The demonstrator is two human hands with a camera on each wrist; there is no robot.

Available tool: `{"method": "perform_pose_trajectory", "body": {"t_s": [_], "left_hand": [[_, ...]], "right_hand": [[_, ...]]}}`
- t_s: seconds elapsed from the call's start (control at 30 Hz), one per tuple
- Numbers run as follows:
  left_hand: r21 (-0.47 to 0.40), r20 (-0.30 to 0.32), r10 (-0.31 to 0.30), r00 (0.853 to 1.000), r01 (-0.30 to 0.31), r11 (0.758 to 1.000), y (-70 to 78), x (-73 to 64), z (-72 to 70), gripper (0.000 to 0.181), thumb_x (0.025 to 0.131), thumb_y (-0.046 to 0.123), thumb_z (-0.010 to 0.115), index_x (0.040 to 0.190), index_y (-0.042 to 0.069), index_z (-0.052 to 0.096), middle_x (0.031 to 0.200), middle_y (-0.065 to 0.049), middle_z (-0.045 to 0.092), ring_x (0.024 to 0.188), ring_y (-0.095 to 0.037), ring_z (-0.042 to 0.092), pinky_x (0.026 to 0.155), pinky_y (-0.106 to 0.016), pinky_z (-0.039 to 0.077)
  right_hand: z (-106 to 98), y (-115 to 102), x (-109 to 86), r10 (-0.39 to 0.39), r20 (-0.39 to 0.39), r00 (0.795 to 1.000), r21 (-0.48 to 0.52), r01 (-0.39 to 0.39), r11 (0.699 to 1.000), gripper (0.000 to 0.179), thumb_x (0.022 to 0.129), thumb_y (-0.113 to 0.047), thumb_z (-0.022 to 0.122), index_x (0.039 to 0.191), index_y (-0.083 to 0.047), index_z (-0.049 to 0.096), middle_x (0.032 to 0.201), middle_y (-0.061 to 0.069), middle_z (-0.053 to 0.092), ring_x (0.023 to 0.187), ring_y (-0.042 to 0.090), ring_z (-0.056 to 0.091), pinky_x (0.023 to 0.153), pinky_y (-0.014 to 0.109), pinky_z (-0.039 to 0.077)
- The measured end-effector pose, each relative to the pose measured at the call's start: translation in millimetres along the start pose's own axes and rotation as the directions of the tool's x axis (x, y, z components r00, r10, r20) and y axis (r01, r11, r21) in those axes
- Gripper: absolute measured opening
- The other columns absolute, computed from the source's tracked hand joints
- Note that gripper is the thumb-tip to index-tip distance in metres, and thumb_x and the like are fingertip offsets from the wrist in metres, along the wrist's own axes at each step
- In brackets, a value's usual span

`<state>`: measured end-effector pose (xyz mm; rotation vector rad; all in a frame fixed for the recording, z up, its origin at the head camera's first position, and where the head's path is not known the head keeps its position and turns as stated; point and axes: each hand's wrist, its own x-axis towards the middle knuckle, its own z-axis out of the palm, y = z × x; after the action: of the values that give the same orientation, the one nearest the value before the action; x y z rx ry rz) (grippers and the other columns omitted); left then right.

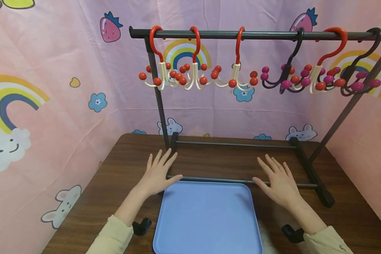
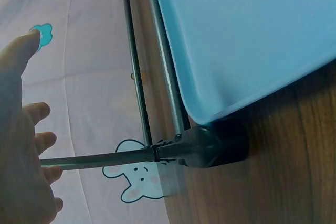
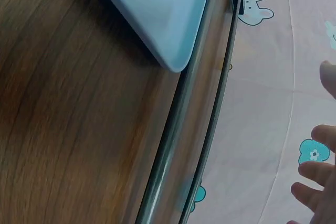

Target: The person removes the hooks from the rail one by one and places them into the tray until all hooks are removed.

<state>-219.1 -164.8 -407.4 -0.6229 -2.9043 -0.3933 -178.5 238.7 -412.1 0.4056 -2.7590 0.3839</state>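
My left hand [image 1: 158, 176] is spread with straight fingers above the far left corner of the blue tray [image 1: 207, 218], holding nothing. On the other side, my right hand [image 1: 279, 185] is likewise spread and bare, just right of the tray's far corner. Both hands overlap the lower bar [image 1: 216, 179] of a dark garment rack in the head view. Along the rack's top rail [image 1: 273, 34] hang several hooks: white ones with red tops, such as the leftmost hook [image 1: 162, 67], and black ones with magenta balls, such as the far right hook [image 1: 352, 70].
The rack stands on a brown wooden table [image 1: 124, 158], its right foot [image 1: 317, 183] reaching toward the front. A black curved piece [image 1: 141, 226] lies by the left forearm, and a similar black piece [image 1: 292, 233] by the right one. Patterned pink cloth [image 1: 92, 77] surrounds the table.
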Motion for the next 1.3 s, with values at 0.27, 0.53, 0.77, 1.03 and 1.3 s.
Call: {"method": "perform_pose_trajectory", "body": {"t_s": [0.27, 0.53, 0.77, 1.03, 1.3], "left_hand": [[-0.087, -0.118, -0.034, 0.992, 0.024, 0.996, -4.5, 15.7, -17.6, 0.055, 0.091, 0.038, 0.051, 0.132, 0.002, 0.043, 0.133, -0.017, 0.045, 0.126, -0.034, 0.038, 0.106, -0.052, 0.027], [-0.217, -0.341, -0.186, 0.922, 0.115, 0.969, -11.3, 42.7, -48.1, 0.033, 0.089, 0.019, 0.057, 0.116, 0.002, 0.054, 0.109, -0.014, 0.058, 0.102, -0.03, 0.056, 0.082, -0.043, 0.049], [-0.407, -0.476, -0.265, 0.838, 0.057, 0.912, -15.5, 66.6, -67.9, 0.033, 0.087, 0.012, 0.057, 0.116, -0.003, 0.052, 0.107, -0.018, 0.058, 0.097, -0.031, 0.058, 0.082, -0.042, 0.05], [-0.601, -0.472, -0.327, 0.818, -0.027, 0.799, -18.9, 91.3, -80.9, 0.056, 0.086, 0.018, 0.061, 0.135, 0.004, 0.037, 0.123, -0.019, 0.051, 0.111, -0.032, 0.054, 0.094, -0.04, 0.046], [-0.706, -0.448, -0.357, 0.82, -0.079, 0.703, -23.7, 109.1, -86.1, 0.057, 0.086, 0.016, 0.061, 0.138, 0.015, 0.037, 0.12, -0.017, 0.052, 0.111, -0.028, 0.055, 0.094, -0.037, 0.046]], "right_hand": [[-22, 10, 0.3, -0.068, -0.169, 0.983, -0.053, 0.06, 0.997, 0.043, 0.083, -0.025, 0.064, 0.12, -0.005, 0.055, 0.116, 0.018, 0.058, 0.106, 0.036, 0.052, 0.097, 0.055, 0.032], [-61, 29, 2.0, -0.099, -0.299, 0.949, -0.099, 0.072, 0.992, 0.022, 0.08, -0.013, 0.064, 0.1, -0.004, 0.065, 0.088, 0.014, 0.064, 0.068, 0.03, 0.057, 0.067, 0.049, 0.044], [-88, 42, 6.3, -0.103, -0.387, 0.916, -0.13, 0.056, 0.99, 0.019, 0.078, -0.01, 0.064, 0.096, -0.003, 0.066, 0.084, 0.015, 0.065, 0.059, 0.029, 0.054, 0.056, 0.046, 0.041], [-109, 56, 13.6, -0.109, -0.434, 0.894, -0.149, 0.048, 0.988, 0.019, 0.075, -0.01, 0.066, 0.093, -0.003, 0.066, 0.071, 0.01, 0.06, 0.052, 0.023, 0.049, 0.044, 0.036, 0.033], [-131, 63, 22.4, -0.115, -0.506, 0.855, -0.134, 0.054, 0.99, 0.02, 0.078, -0.005, 0.059, 0.095, 0.005, 0.063, 0.078, 0.022, 0.06, 0.066, 0.037, 0.056, 0.051, 0.044, 0.039]]}}
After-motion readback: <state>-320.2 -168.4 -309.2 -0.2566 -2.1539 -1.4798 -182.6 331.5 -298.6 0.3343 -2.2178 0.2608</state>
